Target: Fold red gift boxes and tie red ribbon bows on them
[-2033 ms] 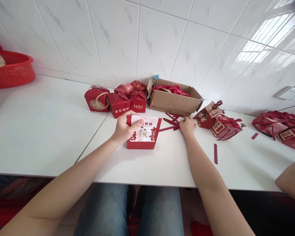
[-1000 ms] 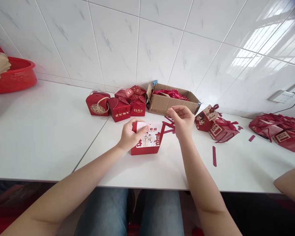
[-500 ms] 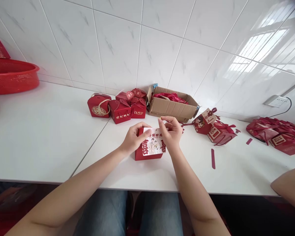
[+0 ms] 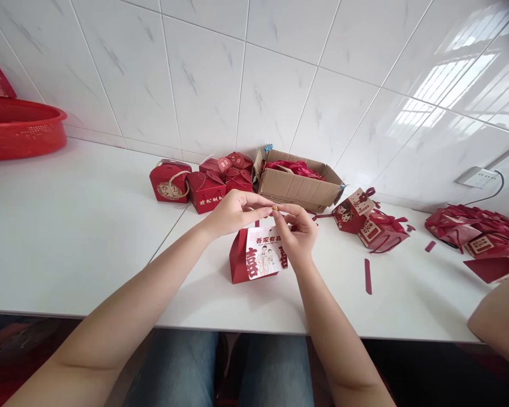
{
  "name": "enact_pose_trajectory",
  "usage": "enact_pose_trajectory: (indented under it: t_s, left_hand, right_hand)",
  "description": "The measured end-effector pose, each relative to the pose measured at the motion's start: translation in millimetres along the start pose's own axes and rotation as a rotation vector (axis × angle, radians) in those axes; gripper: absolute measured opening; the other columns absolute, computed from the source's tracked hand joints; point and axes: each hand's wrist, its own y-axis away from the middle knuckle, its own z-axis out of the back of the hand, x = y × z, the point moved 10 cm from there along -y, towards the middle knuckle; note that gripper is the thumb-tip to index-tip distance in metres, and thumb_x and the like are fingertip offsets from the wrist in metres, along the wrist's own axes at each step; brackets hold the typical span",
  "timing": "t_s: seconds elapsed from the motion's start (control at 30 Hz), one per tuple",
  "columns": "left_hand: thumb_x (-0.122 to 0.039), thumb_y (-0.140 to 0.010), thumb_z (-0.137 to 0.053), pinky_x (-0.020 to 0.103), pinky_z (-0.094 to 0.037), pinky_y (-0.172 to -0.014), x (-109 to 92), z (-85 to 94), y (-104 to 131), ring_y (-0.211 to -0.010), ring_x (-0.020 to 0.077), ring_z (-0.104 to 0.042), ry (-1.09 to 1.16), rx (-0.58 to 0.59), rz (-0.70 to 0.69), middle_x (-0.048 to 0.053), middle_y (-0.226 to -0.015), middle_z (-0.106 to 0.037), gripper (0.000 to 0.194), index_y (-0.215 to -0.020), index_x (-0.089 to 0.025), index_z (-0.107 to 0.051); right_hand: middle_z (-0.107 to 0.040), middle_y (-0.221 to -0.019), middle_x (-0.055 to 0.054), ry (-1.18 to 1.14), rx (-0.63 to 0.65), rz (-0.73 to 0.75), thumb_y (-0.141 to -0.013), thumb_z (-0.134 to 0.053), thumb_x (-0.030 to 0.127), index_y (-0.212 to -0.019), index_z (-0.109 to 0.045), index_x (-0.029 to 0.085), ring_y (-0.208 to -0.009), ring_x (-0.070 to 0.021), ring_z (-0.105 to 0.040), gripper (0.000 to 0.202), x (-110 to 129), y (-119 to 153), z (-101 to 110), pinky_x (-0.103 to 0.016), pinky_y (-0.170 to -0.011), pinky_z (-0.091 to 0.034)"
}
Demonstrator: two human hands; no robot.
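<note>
In front of me a red gift box [image 4: 238, 261] stands upright on the white table. A white card [image 4: 266, 265] with red characters and a drawn couple covers its front. Above the box, the fingertips of both hands meet at a small gold-coloured piece [image 4: 275, 208], too small to identify. My left hand [image 4: 237, 213] reaches in from the left and is closed, its thumb and finger pinching at the piece. My right hand [image 4: 299, 229] is also closed on it, with thumb and forefinger together. The fingers of the right hand hide the card's right edge.
Several red boxes [image 4: 206, 191] stand near the wall, beside a cardboard box [image 4: 299, 195] of red ribbon. Further right are tagged red boxes [image 4: 382, 230], a red strip [image 4: 367, 277] and a person's arm [image 4: 500, 316]. A red basket [image 4: 25, 133] sits far left.
My left hand has lifted off the box and card to join my right fingertips at the gold-coloured piece. At the right, the other person's arm has moved up, near a dark red piece.
</note>
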Motion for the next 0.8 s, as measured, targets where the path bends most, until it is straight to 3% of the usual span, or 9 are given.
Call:
enact_pose_trajectory:
  t_s: [0.23, 0.53, 0.8]
  left_hand:
    - [-0.036, -0.076, -0.073, 0.032, -0.058, -0.074, 8.6, 1.0, 8.8, -0.079, 0.0203, -0.071, 0.144, -0.044, 0.04, 0.007, -0.082, -0.075, 0.022, -0.086, -0.017, -0.076]
    - [-0.031, -0.073, -0.073, 0.027, -0.056, -0.064, 1.2, 8.3, 17.0, -0.071, 0.0179, -0.068, 0.128, -0.143, -0.027, 0.006, -0.075, -0.073, 0.016, -0.077, -0.015, -0.073]
    - [-0.03, -0.076, -0.07, 0.024, -0.053, -0.061, 3.4, 6.9, 18.2, -0.067, 0.0148, -0.066, 0.124, -0.086, -0.044, 0.005, -0.072, -0.071, 0.014, -0.078, -0.016, -0.072]
  right_hand:
    - [-0.067, -0.084, -0.001, 0.007, 0.043, 0.119, -0.082, -0.066, 0.027, -0.087, -0.067, 0.023, -0.055, -0.0084, -0.052, 0.006, 17.3, -3.3, -2.2, -0.024, -0.047, -0.044]
    - [-0.068, -0.08, 0.0, -0.006, 0.123, 0.002, -0.08, -0.068, 0.033, -0.082, -0.067, 0.023, -0.052, -0.0082, -0.051, 0.011, 11.1, -1.8, -7.4, -0.022, -0.04, -0.039]
    - [-0.069, -0.079, 0.0, 0.026, 0.142, 0.042, -0.083, -0.065, 0.032, -0.083, -0.069, 0.023, -0.054, -0.0086, -0.051, 0.01, 15.4, -1.9, -8.9, -0.024, -0.049, -0.044]
